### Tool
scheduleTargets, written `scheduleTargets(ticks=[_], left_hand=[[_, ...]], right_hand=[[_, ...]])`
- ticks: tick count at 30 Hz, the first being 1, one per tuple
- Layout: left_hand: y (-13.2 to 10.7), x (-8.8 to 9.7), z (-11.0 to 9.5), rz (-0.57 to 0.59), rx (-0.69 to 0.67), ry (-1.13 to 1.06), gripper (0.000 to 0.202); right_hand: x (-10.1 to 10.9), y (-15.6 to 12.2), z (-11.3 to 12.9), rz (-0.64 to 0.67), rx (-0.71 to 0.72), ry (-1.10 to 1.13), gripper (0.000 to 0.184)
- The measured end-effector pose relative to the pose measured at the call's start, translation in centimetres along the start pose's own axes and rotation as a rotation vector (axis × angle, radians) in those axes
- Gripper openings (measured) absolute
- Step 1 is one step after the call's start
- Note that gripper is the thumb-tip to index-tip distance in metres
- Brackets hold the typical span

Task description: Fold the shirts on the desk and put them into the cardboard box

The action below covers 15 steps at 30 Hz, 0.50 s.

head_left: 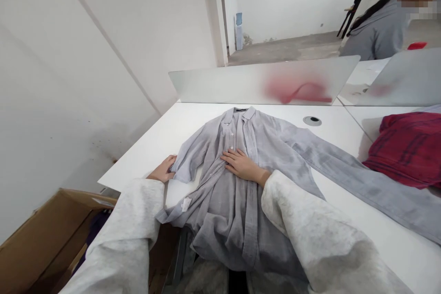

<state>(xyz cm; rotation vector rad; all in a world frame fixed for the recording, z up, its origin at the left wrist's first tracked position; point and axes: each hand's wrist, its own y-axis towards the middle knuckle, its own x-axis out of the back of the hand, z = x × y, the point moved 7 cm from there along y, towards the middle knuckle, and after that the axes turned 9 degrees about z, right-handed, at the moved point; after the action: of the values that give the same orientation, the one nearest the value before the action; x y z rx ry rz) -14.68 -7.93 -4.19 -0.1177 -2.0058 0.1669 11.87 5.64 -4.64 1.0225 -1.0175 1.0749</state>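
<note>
A grey button-up shirt [220,193] lies unbuttoned on the white table, collar at the far side, its lower hem hanging over the near edge. My left hand [164,169] is closed on the end of the sleeve on the left, which is bent and looks short or folded under. Flat on the shirt's front, beside the row of buttons, rests my right hand [244,165] with its fingers stretched out. The other sleeve reaches far out to the right. A small white label shows inside the shirt near the lower left.
The white table [148,140] has a frosted divider [220,86] at the back and a cable hole [312,121]. Red plaid cloth [409,149] is heaped at the right. An open cardboard box [37,234] stands lower left. Another person [379,30] is beyond the divider.
</note>
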Motion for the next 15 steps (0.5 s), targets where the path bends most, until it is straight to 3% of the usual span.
scheduleTargets(ticks=[4, 10, 12, 15], left_hand=[[-1.5, 0.4, -0.3, 0.026, 0.026, 0.115, 0.052], [-3.7, 0.9, -2.9, 0.052, -0.006, -0.03, 0.035], [-4.5, 1.3, -3.7, -0.051, 0.028, -0.106, 0.034], [-6.2, 2.6, -3.1, -0.358, 0.148, -0.375, 0.045]], right_hand=[[0.1, 0.0, 0.0, -0.007, -0.001, 0.003, 0.045], [0.1, 0.0, 0.0, 0.003, 0.0, 0.0, 0.044], [0.0, 0.1, 0.0, 0.006, -0.002, 0.002, 0.044], [0.0, 0.0, -0.1, 0.012, -0.007, 0.011, 0.045]])
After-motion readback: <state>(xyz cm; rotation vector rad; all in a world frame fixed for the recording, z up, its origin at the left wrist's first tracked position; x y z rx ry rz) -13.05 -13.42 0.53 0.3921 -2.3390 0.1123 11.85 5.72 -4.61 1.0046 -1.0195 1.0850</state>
